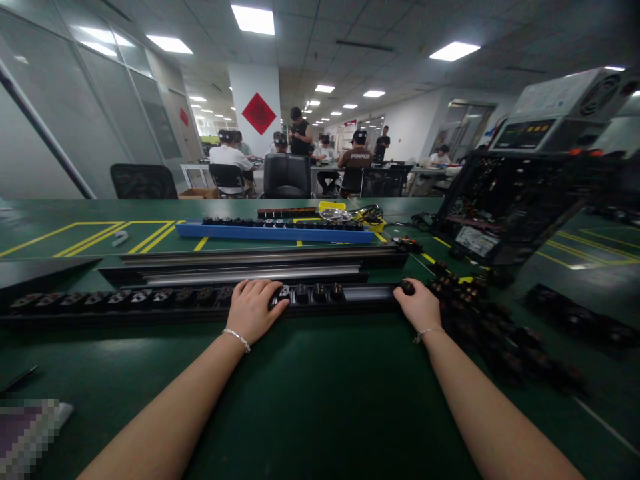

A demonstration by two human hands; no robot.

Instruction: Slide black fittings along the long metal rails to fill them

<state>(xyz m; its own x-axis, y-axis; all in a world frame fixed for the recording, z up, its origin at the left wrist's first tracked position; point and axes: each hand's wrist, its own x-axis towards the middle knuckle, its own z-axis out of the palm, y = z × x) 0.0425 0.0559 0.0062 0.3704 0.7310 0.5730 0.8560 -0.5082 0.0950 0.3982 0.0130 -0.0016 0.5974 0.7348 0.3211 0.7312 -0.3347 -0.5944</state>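
A long black rail (370,305) lies across the green table, with a row of round black socket pieces (163,298) set in its left and middle part. My left hand (255,307) rests over the rail's middle, fingers curled over its far side and thumb pointing right beside a socket piece; whether it grips one is hidden. At the rail's right end my right hand (421,307) is closed on a small dark round piece (407,287). Between the hands, several socket pieces (320,292) stand in the rail, and bare channel shows to their right.
Behind lie empty dark rails (240,273) and a blue tray (275,233) of black parts. Loose black parts (500,333) pile up at the right, near an open computer case (510,200). A pen (19,379) lies at left. People sit at far tables.
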